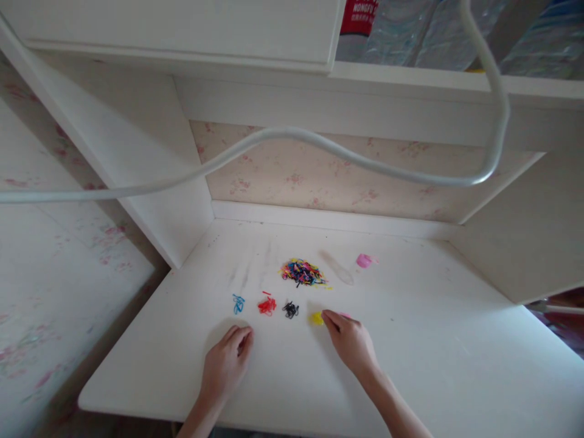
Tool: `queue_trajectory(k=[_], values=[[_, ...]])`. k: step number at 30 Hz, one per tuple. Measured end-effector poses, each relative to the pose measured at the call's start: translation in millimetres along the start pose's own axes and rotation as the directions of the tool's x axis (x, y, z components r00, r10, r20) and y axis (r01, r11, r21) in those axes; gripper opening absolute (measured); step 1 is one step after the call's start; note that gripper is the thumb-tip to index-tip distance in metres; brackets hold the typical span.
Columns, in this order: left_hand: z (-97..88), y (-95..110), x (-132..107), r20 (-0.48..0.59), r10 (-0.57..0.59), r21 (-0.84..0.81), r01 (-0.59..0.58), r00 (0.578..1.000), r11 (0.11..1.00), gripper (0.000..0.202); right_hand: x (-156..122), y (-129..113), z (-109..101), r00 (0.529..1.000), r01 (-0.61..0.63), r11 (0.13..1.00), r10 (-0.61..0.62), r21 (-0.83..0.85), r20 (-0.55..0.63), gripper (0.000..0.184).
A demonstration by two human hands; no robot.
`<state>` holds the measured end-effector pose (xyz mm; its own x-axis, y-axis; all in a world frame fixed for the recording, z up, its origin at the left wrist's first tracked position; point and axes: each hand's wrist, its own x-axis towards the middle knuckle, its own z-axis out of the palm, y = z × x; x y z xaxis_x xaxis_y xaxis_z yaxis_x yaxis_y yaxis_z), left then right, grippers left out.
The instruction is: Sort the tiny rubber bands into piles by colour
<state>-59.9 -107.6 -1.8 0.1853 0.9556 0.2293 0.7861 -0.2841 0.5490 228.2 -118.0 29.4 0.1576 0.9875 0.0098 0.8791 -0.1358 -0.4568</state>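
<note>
The blue pile (238, 303), red pile (267, 306), black pile (291, 309) and yellow pile (316, 318) are separated on the worktop (438, 328); the mixed band pile (302, 272) behind is undivided; right hand (350, 342) pinched narrow at the yellow pile, left hand (227, 356) loosely curled, contents of either not discernible.

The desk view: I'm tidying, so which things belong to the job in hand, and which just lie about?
Job: mixed band pile, blue pile, red pile, black pile, yellow pile by the right hand, partly hidden pink bits.

Seemingly lying about: white cable, red-labelled bottle, pink item, translucent strip (roles unclear).
</note>
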Motion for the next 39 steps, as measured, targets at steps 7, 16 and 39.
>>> queue_trajectory(k=[7, 16, 39], values=[[1.9, -1, -1, -0.002, 0.007, 0.035, -0.007, 1.0, 0.999, 0.02, 1, 2, 9, 0.999, 0.024, 0.993, -0.02, -0.114, 0.034, 0.036], [2.6, 0, -1, -0.003, 0.001, 0.056, -0.001, 1.0, 0.998, 0.021, 6, 15, 3, 1.0, -0.009, 1.0, 0.009, -0.013, -0.026, 0.037], [1.1, 2, 0, -0.029, 0.021, 0.063, -0.019, 0.999, 0.998, 0.023, 110, 24, -12, 0.978, -0.155, 0.96, 0.183, -0.234, 0.104, 0.031]])
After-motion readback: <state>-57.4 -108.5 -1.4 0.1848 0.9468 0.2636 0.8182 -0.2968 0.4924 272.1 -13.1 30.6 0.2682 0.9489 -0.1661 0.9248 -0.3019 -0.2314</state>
